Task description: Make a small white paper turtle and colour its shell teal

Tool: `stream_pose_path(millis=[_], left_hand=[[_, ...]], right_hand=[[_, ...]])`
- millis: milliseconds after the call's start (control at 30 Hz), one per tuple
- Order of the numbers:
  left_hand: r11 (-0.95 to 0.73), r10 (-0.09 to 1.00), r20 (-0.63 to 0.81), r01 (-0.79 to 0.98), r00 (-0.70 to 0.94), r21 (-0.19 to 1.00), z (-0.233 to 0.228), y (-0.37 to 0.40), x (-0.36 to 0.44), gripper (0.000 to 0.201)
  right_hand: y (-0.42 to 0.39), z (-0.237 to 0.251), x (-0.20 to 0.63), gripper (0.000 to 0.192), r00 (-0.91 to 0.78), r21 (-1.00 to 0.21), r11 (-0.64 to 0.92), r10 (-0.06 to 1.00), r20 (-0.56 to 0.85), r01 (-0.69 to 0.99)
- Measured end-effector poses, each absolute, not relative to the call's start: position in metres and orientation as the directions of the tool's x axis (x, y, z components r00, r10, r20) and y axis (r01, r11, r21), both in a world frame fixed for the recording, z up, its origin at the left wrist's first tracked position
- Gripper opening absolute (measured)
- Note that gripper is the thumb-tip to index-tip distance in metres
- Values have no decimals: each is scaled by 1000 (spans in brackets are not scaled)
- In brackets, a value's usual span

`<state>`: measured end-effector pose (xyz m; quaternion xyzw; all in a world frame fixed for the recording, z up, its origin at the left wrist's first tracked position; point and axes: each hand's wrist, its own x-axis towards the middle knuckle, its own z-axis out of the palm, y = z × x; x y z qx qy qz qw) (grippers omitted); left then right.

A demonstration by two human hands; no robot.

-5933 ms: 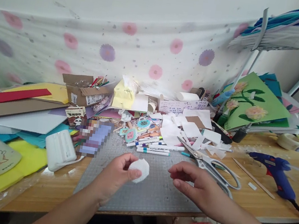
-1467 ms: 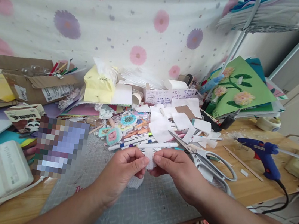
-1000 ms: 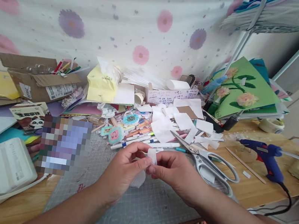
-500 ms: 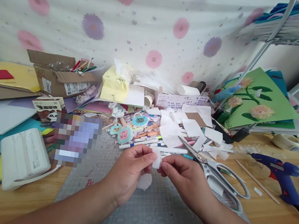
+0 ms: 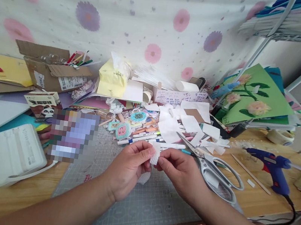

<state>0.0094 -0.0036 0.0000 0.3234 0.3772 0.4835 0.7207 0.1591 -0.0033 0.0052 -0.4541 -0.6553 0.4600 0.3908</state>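
Note:
Between my two hands is a small piece of white textured paper (image 5: 155, 155), like tissue, held upright above the grey cutting mat (image 5: 129, 208). My left hand (image 5: 130, 168) pinches its left side between thumb and forefinger. At its right edge, the fingertips of my right hand (image 5: 179, 170) are closed on it. Another white textured piece (image 5: 144, 178) lies on the mat below, partly covered by my left hand. Large grey-handled scissors (image 5: 210, 169) rest just to the right of my right hand, their blades pointing at the paper scraps.
A blue hot glue gun (image 5: 272, 166) lies at the right beside a thin wooden stick (image 5: 250, 174). White paper scraps (image 5: 169, 128) and several pens (image 5: 140, 140) crowd the middle back. A white box-shaped device (image 5: 18, 154) with a cable stands left, near a cardboard box (image 5: 57, 71).
The view has shifted slightly, so the table's things sit a little further left and higher. The white piece shows longer and more upright between my fingers; both hands keep their pinch.

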Motion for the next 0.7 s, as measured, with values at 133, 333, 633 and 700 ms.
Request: stream_pose_path(millis=[133, 333, 633, 700], left_hand=[[320, 939, -219, -442, 264, 838, 1, -3, 10, 9], [305, 938, -192, -426, 289, 852, 1, -4, 9, 11], [257, 955, -179, -363, 235, 896, 1, -4, 9, 17], [219, 967, -160, -324, 199, 920, 1, -4, 9, 18]], right_hand=[[-3, 4, 158, 13, -282, -957, 171, 954, 102, 234], [-2, 4, 158, 13, -285, -951, 185, 952, 111, 247], [-4, 11, 160, 18, -366, -981, 153, 925, 100, 118], [-5, 10, 160, 23, -382, -991, 126, 919, 96, 55]])
